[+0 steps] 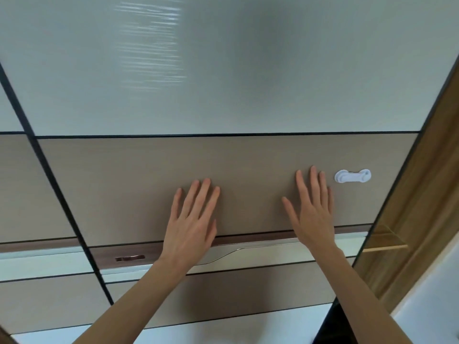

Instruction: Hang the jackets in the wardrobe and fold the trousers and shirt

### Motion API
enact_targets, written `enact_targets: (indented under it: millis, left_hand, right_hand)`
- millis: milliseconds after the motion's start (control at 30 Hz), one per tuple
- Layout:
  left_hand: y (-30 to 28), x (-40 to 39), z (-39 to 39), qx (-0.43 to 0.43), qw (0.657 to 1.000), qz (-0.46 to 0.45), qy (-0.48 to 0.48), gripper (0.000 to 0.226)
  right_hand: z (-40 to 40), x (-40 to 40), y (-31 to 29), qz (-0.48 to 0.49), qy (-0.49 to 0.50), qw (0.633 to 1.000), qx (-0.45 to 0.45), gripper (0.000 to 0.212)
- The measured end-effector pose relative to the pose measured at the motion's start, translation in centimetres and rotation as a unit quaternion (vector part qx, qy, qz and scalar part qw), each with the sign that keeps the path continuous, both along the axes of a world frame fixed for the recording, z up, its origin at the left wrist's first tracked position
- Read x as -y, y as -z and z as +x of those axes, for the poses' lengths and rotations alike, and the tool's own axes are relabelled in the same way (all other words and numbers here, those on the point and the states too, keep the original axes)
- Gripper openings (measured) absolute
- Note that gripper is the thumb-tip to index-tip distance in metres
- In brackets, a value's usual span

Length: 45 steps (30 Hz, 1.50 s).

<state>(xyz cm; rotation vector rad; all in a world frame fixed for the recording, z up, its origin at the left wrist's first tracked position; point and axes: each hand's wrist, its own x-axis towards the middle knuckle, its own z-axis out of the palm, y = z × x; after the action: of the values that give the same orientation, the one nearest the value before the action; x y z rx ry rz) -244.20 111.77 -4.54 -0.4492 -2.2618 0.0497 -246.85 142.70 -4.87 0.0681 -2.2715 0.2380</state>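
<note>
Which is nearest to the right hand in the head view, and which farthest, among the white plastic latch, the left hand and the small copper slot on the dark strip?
From the right hand:
1. White plastic latch, just up and right of the fingertips.
2. Left hand, flat on the same brown panel, to the left.
3. Copper slot, lower left, past the left hand.

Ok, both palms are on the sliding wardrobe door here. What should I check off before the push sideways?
1. Left hand flat on the brown door panel: ok.
2. Right hand flat on the same panel: ok.
3. Both hands hold nothing: ok.
4. White child lock released: cannot tell.
5. Right hand apart from the lock: ok.
6. Jackets ready to hang: cannot tell, none in view.
</note>
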Motion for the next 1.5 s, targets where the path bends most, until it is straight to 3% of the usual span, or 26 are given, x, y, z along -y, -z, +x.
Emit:
enact_targets:
  millis: [167,300,433,867,1167,1333,1500]
  left_hand:
    - [1.7,-0.4,-1.0,-0.044,0.998,0.03,-0.045,0.081]
    - [2.6,-0.2,-2.3,-0.049,0.994,0.047,-0.085,0.102]
    - [3.4,-1.5,-3.2,-0.048,0.997,0.015,-0.065,0.108]
    - [3.9,-10.7,-5.1,-0.043,0.998,0.033,-0.013,0.117]
    - [4.1,-13.4,-5.6,-0.046,0.999,0.024,-0.012,0.102]
    - [3.9,-13.9,-5.4,-0.045,0.998,0.031,-0.009,0.105]
    - [3.3,-13.2,-4.2,-0.033,0.999,0.025,0.022,0.088]
  right_hand:
    - [0.3,-2.5,-0.2,-0.028,0.011,0.999,-0.032,0.077]
    - [-0.3,-2.9,0.5,-0.028,-0.002,1.0,-0.001,0.098]
    - [-1.2,-6.2,1.4,-0.029,0.021,0.999,0.003,0.107]
    - [-1.9,-15.7,1.3,-0.052,0.013,0.999,0.003,0.112]
    - [-2.0,-18.6,1.3,-0.056,0.002,0.998,0.003,0.111]
    - [-1.5,-18.6,1.2,-0.064,0.01,0.998,0.019,0.111]
    - [-0.1,-17.4,1.0,-0.055,0.048,0.996,0.043,0.095]
